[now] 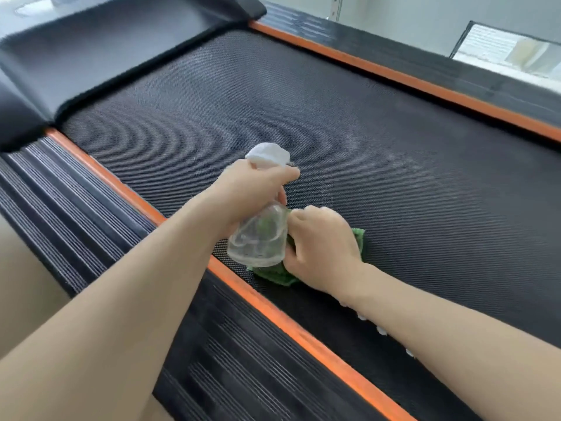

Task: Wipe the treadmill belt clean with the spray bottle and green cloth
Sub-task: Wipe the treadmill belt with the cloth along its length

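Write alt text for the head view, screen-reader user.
The left hand holds a clear spray bottle over a black treadmill belt while the right hand grips a green cloth against the belt near its orange-edged left side rail.

Setting: indoor exercise space, home or gym, cannot tell which. Evidence: treadmill belt (303, 132) with orange edge strips (394, 77), ribbed side rails (69, 202); pale wall (394, 13) at 1 o'clock.
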Demonstrator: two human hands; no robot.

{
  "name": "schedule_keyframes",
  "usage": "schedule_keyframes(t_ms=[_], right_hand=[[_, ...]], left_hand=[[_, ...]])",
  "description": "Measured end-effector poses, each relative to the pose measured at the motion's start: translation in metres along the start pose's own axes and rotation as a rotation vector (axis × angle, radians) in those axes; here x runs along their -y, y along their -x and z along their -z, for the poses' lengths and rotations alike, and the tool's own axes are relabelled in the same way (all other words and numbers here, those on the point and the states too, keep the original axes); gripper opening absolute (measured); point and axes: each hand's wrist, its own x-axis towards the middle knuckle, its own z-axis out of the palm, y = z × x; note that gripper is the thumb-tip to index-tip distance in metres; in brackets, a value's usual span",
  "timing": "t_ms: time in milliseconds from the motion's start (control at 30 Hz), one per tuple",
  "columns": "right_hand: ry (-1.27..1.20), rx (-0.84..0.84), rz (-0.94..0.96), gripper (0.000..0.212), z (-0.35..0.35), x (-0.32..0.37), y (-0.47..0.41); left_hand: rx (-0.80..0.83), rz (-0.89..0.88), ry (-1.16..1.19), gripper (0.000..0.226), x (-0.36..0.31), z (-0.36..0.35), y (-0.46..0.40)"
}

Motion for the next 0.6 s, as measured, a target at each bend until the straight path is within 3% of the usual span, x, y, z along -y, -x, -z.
schedule_keyframes(t_ms=[200, 300, 500, 600], right_hand=[[0.014, -0.005, -0.010, 0.023, -0.005, -0.003, -0.002], [0.073, 0.008, -0.032, 0.023, -0.005, -0.024, -0.017], [0.287, 0.072, -0.521, 0.028, -0.009, -0.122, -0.100], [0.269, 0.028, -0.609, 0.026, -0.013, -0.122, -0.113]], left_hand=[[-0.024, -0.082, -0.034, 0.036, -0.003, 0.001, 0.005], [-0.081, -0.097, -0.052, 0.044, -0.001, 0.010, 0.014], [-0.087, -0.065, 0.027, 0.044, 0.005, 0.026, 0.032], [-0.086, -0.067, 0.097, 0.036, 0.012, 0.034, 0.041]])
